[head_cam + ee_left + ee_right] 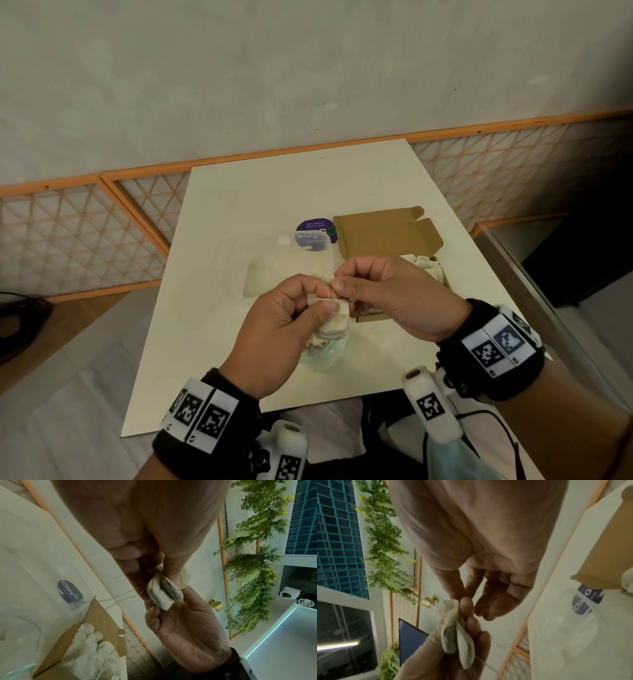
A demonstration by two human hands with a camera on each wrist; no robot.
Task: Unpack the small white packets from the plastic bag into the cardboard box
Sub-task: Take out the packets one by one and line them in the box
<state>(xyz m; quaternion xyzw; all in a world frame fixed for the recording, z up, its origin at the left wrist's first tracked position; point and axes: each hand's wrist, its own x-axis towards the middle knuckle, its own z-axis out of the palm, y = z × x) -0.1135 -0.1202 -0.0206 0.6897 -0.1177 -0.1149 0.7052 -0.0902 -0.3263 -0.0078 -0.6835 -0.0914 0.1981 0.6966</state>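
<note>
The left hand (274,329) is gripping a small white packet (334,320), thumb pressing it against curled fingers. The right hand (390,298) is pinching the packet's top edge between thumb and forefinger, where a thin string (325,291) is looping out. Both hands are meeting above the middle of the table (222,308), lifted off its surface. In the left wrist view the packet (163,595) is looking folded, with dark contents showing through it.

Directly under the hands, a clear plastic bag (322,353) is lying crumpled on the table, with pale contents inside that are too blurred to make out. Just beyond the right hand, the cardboard box (383,236) is sitting open, its lid flap standing back, and more white packets (424,262) are lying inside it. Touching the box's left side, a clear plastic lid or container with a round purple label (313,234) is resting flat.

Left of the hands the table is showing a broad bare stretch out to its edge. The table's far edge is butting against an orange-framed lattice panel (85,233) below a pale wall.
</note>
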